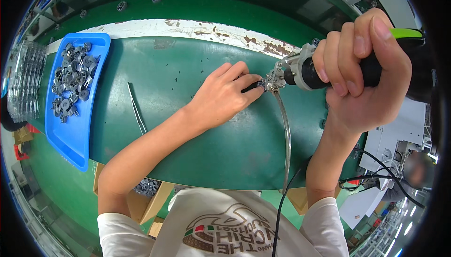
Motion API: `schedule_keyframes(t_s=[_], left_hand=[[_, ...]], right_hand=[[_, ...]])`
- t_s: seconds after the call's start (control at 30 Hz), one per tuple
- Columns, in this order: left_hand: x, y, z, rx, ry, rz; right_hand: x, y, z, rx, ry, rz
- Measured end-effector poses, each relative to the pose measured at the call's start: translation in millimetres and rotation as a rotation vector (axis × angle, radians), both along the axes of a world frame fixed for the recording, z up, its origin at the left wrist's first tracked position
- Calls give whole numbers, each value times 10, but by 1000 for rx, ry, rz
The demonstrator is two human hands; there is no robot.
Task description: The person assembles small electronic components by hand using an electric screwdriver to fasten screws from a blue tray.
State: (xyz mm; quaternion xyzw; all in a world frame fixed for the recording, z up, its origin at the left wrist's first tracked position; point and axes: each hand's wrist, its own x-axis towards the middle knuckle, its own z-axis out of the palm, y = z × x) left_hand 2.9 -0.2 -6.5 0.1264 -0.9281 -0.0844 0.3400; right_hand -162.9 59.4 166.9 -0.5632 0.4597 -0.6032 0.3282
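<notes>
from the head view, i've got both hands at work over the green surface (221, 156). my right grip (359, 81) is up high, fingers wrapped firmly round a black handheld tool (418, 64) with a lime-green patch on top, and it's lying almost level, nose pointing left. at that nose sits a silver metal head (275, 79), a clear tube (285, 135) curving down off it toward my shirt.

and here's my left grip (223, 95), low by the surface, thumb and fingertips pinched together on a small dark part (256, 86), right at the tip of the metal head! the fingers cover most of it, so whether the two touch i cannot tell.

over to the left, a blue tray (75, 144) with a heap of grey parts (74, 76) in its far end, and beside it a stack of clear plastic trays (26, 83). tweezers (135, 105) lie between the blue tray and my left forearm, tiny dark bits (173, 89) scattered beyond. below the near edge, an open carton (162, 200) holds more small grey pieces (147, 187).
</notes>
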Motion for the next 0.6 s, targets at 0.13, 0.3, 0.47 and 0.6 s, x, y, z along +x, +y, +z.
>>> schedule_keyframes(t_s=[0.13,0.3,0.47,0.6], left_hand=[[-8,4,9,5,5,-3],[-3,5,4,12,8,-3],[-5,6,11,26,12,-5],[-8,15,10,53,14,-7]], right_hand=[[28,21,-9,-51,-18,-3],[50,20,-18,-28,2,-56],[-91,-150,-148,-112,-77,121],[-118,-212,-190,-162,-125,231]])
